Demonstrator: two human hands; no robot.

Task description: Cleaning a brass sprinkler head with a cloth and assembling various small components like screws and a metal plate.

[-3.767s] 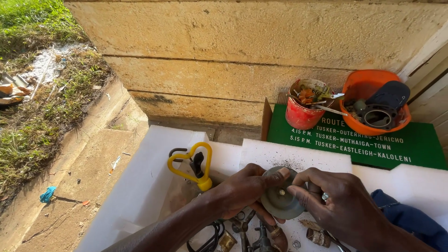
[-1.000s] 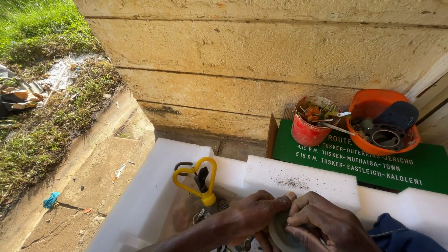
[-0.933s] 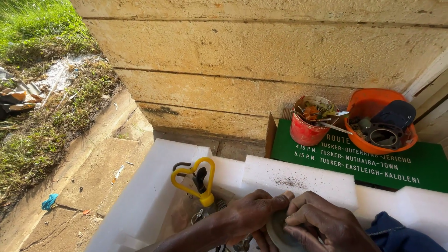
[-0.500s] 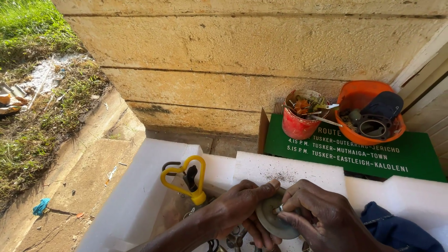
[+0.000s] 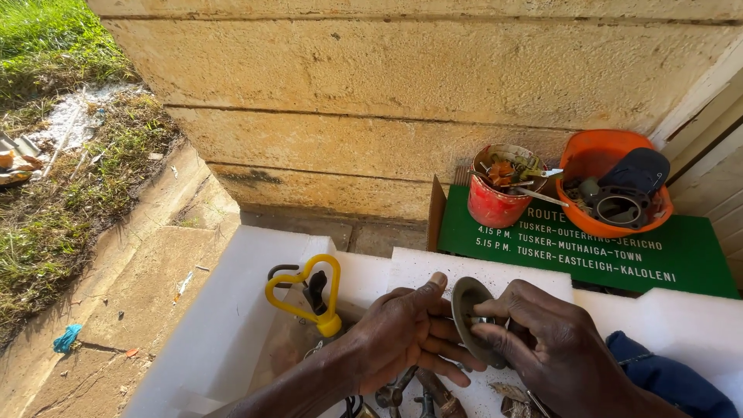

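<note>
Nearest the camera, I see my left hand [image 5: 402,333] and my right hand [image 5: 553,348] meeting over the white tabletop [image 5: 232,310]. Both hold one round metal disc [image 5: 470,319], tilted on edge so that its dished face points left. The left fingers [image 5: 437,282] are closed on the disc's left rim, thumb raised along the top edge. The right fingers [image 5: 495,340] are closed on its right rim and face, curled across the lower part. The disc sits between the two hands, just above the tabletop, near the bottom centre of the view.

Below the hands, several dark metal parts [image 5: 418,391] lie on the tabletop; I cannot tell their kind. A blue cloth [image 5: 669,379] lies just right of the right hand.

Left of the left hand, a yellow heart-shaped handle [image 5: 303,294] stands tilted, with a black part inside its loop.

Beyond the hands, a green board with white lettering [image 5: 588,248] lies flat. On its far edge stand a red can [image 5: 495,201] filled with small tools and an orange bowl [image 5: 596,162] holding dark rings and a black cap. The two are near each other, not touching.

Behind everything runs a stone wall [image 5: 402,85]. At far left are a concrete kerb [image 5: 124,263] and grass [image 5: 54,46].
</note>
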